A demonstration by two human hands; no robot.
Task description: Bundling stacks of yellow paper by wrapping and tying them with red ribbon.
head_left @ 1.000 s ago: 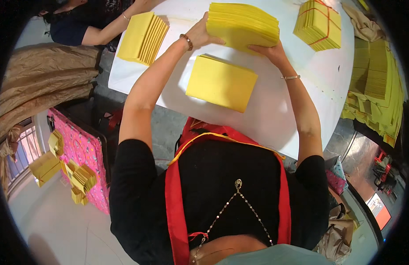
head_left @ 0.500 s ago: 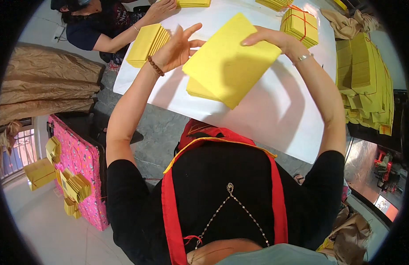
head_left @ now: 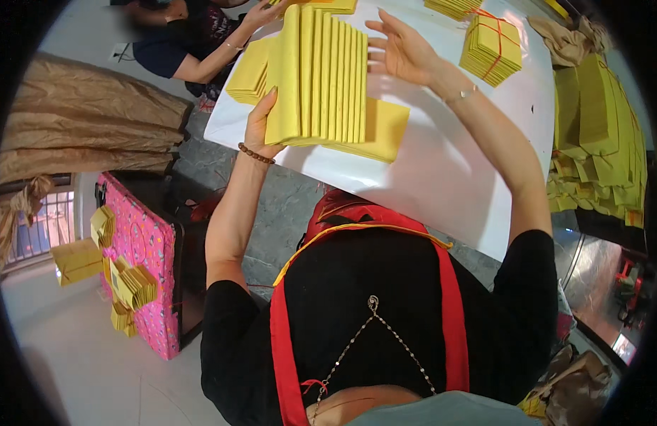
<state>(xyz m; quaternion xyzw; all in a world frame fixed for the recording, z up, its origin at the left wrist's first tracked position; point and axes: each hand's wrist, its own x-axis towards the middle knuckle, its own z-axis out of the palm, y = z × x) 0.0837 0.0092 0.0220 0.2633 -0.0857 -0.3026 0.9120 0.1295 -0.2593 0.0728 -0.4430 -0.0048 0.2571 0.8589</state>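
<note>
My left hand (head_left: 263, 122) is closed on the lower left of a stack of folded yellow paper (head_left: 318, 82), thumb on the front. The stack is raised above the white table, its several folded edges fanned out toward me. To the right of it, my right hand (head_left: 403, 53) has its fingers spread and holds nothing. Its fingertips are close to the stack's right edge; whether they touch it I cannot tell. Beneath the held stack, a flat yellow paper pile (head_left: 389, 131) lies on the table, partly hidden. Another folded yellow stack (head_left: 249, 71) rests just left of my left hand.
A yellow paper bundle tied with red string (head_left: 492, 50) sits on the white table (head_left: 470, 192) at right. At the far left a co-worker's hand (head_left: 263, 13) touches yellow paper. Many yellow packets (head_left: 591, 135) hang at right; a pink patterned panel (head_left: 140, 241) stands at left.
The yellow paper was held flat by my right hand; now my left hand grips it as an upright, fanned stack, further left. My right hand has let go and opened.
</note>
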